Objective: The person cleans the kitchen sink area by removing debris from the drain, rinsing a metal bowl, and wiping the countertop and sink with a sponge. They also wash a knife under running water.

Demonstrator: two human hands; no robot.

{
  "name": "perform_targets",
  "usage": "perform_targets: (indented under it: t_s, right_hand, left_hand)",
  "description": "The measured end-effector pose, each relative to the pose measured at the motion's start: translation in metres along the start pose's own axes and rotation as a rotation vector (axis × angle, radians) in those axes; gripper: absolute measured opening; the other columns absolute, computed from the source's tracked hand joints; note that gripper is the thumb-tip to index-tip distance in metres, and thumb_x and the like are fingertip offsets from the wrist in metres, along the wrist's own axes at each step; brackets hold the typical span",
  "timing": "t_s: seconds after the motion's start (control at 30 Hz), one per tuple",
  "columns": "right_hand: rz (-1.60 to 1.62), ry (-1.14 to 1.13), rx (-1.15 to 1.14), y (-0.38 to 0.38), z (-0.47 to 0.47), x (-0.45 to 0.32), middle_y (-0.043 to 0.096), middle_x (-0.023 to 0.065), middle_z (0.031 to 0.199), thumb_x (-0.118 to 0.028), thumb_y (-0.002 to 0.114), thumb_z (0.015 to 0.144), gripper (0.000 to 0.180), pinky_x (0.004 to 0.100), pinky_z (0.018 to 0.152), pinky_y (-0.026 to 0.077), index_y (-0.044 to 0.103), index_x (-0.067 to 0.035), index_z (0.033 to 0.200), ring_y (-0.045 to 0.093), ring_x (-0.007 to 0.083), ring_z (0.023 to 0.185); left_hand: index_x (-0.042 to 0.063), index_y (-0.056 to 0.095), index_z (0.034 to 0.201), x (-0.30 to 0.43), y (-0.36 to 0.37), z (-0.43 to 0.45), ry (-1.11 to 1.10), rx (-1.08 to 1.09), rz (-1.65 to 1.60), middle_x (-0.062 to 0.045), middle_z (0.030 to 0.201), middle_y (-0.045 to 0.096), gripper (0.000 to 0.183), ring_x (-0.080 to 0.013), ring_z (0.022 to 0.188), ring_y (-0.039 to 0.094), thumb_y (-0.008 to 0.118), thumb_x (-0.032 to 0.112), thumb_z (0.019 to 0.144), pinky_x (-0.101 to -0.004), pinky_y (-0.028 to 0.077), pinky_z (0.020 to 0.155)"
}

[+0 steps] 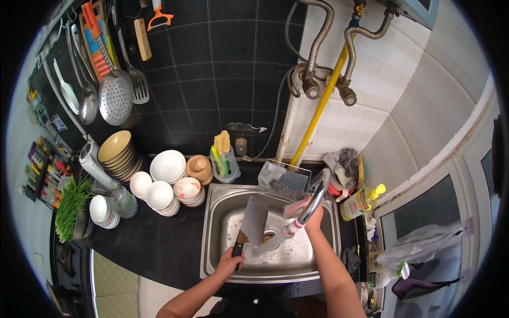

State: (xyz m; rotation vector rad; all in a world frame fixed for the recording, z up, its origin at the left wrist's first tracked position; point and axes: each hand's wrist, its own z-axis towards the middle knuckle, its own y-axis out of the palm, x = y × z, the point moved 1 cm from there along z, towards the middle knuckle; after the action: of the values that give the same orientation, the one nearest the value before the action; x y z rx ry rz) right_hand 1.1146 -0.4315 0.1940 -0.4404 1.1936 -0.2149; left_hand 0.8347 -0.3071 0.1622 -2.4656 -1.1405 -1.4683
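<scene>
My left hand (232,263) grips the black handle of a cleaver (254,218), whose broad blade points away from me over the stainless-steel sink (214,254). Brown stain or rust marks the blade near the handle. A chrome gooseneck faucet (318,198) with a pink-and-white nozzle (292,228) arches over the basin, and water streams from it beside the handle. Behind the faucet, my right hand (315,218) is partly hidden. A blurred pink pad (295,208) is at its fingers. The drain (268,237) lies under the stream.
A wire rack (284,179) with steel wool stands behind the sink, near a yellow-capped bottle (360,202). Stacked white bowls (161,196), a wooden mortar (199,169) and green stalks (71,206) occupy the left counter. Utensils such as a skimmer (115,97) hang above.
</scene>
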Motion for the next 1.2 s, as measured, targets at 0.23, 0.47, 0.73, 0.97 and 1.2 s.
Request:
perform_targets:
  t_s: [0.23,0.47,0.73,0.97,1.2]
  right_hand:
    - [0.894,0.635,-0.033,-0.011,0.009,-0.002,0.059,0.003,0.081,-0.011,0.05,0.079,0.016,0.024,0.062,0.044,0.055,-0.003,0.092,0.054,0.0109,0.069]
    - [1.364,0.706,-0.231,-0.032,0.002,0.005,0.062,0.011,0.093,-0.016,0.042,0.079,0.028,0.0378,0.076,0.049,0.052,-0.002,0.1,0.061,0.0237,0.082]
    - [1.285,0.787,-0.153,-0.063,-0.026,0.025,0.055,0.0097,0.114,-0.023,0.042,0.081,0.041,0.0428,0.088,0.044,0.046,-0.004,0.117,0.054,0.0267,0.105]
    - [0.588,0.592,-0.268,-0.028,-0.08,0.063,0.058,0.01,0.103,-0.013,0.047,0.088,0.026,0.0331,0.084,0.046,0.053,-0.001,0.11,0.058,0.0189,0.093]
    - [-0.202,-0.517,-0.57,0.007,-0.131,0.015,0.06,0.0169,0.092,-0.004,0.059,0.07,0.032,0.0378,0.072,0.049,0.057,-0.005,0.102,0.058,0.0373,0.08]
  left_hand:
    - [0.0,0.047,0.095,-0.007,0.0,0.006,-0.022,-0.019,-0.026,-0.006,0.074,0.05,0.025,-0.0127,0.052,0.048,0.051,-0.002,0.07,-0.0258,0.039,0.043]
    - [0.0,0.046,0.096,-0.01,-0.002,0.005,-0.039,-0.011,-0.038,-0.006,0.074,0.051,0.026,-0.0123,0.052,0.048,0.051,-0.002,0.07,-0.0257,0.039,0.043]
    - [0.002,0.047,0.095,-0.008,-0.003,0.005,-0.028,-0.027,0.001,-0.003,0.068,0.05,0.018,-0.0112,0.051,0.048,0.054,0.009,0.08,-0.0252,0.039,0.043]
    - [0.004,0.047,0.092,-0.006,0.011,0.01,-0.05,-0.068,0.169,-0.001,0.061,0.046,0.019,-0.0105,0.045,0.044,0.056,0.02,0.087,-0.0246,0.036,0.041]
    - [0.007,0.045,0.09,-0.013,0.028,0.011,-0.245,-0.187,0.15,0.0,0.06,0.042,0.018,-0.0081,0.041,0.038,0.059,0.017,0.085,-0.0236,0.028,0.036]
